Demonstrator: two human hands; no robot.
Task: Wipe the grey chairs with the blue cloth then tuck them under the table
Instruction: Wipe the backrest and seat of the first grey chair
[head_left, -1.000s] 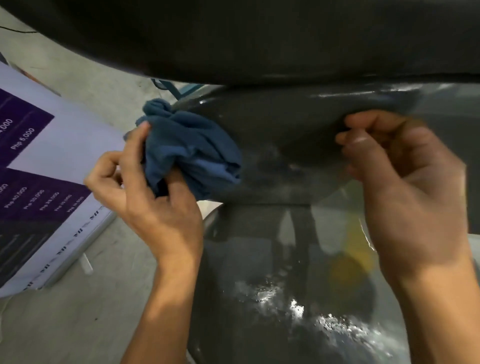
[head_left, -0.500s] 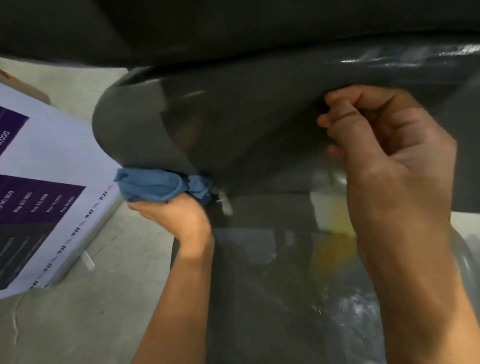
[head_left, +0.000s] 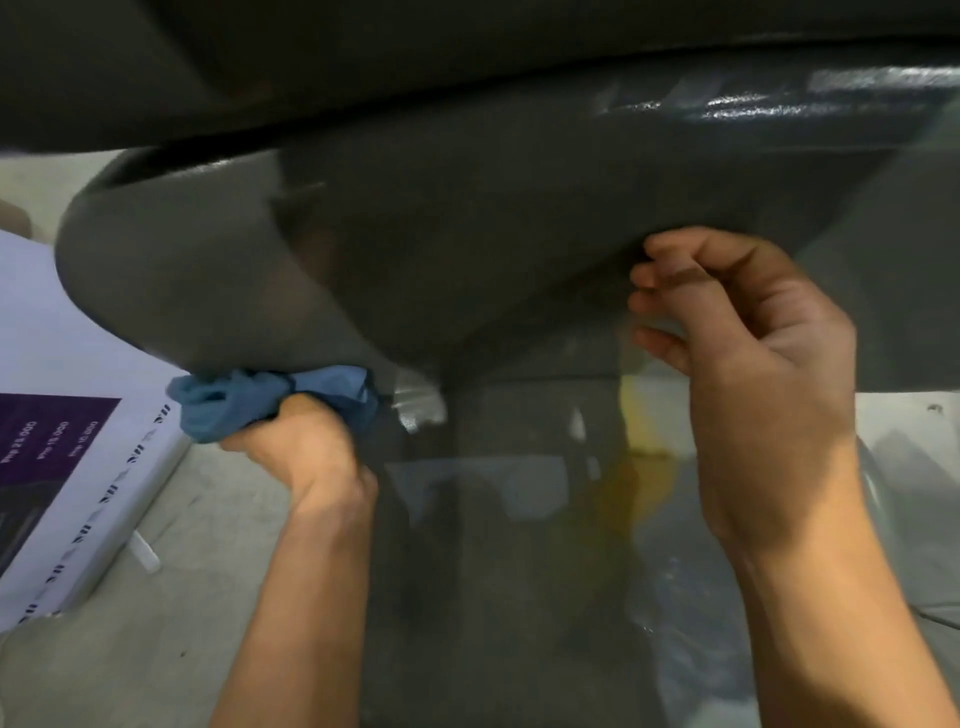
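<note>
My left hand (head_left: 296, 441) is turned palm up with its fingers curled round the blue cloth (head_left: 270, 397), bunching it and pressing it up against the lower left edge of the grey chair (head_left: 467, 260). The forearm runs up from the near edge of the view, the wrist bent back a little. My right hand (head_left: 748, 353) reaches in from the near right, its back facing me, the fingers curled and pinched on the lower edge of the chair's shell, with the thumb lying along the top of them (the fingertips themselves are partly tucked out of sight, so I cannot tell how far they wrap underneath).

I count two hands, one cloth and one chair in sight.

The chair fills the far and middle part of the view: a smooth, dark grey moulded shell, curving round on the left, with glossy streaks of light along its far right side. The cloth is a crumpled blue wad, lighter on its left folds and darker where it disappears under my palm; it sits at the left, just below the shell's curve and touching it.

To the left, on the pale concrete floor (head_left: 171, 623), lies a white board (head_left: 67, 364) with a purple printed panel. Below the chair is a shiny, reflective dark surface (head_left: 519, 597).
</note>
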